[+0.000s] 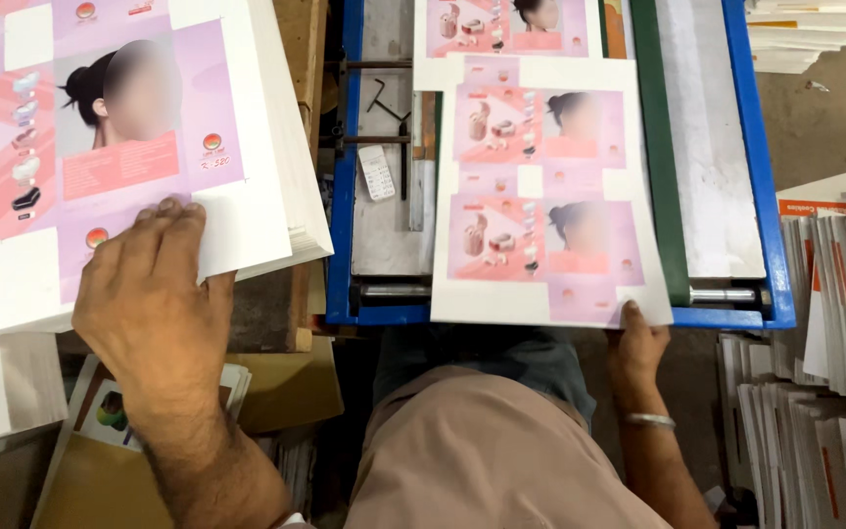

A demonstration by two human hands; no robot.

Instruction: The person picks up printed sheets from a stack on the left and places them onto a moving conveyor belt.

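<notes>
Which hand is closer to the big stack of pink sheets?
Left. The left hand rests on the stack at its near edge. The right hand is far off, holding a single sheet on the blue machine.

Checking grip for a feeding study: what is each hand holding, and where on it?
Right hand pinches the printed sheet at its near right corner. Left hand rests flat on the sheet stack, gripping nothing.

A stack of printed sheets (276, 196) lies left of the machine bed (560, 315), which bears one sheet (540, 196).
</notes>
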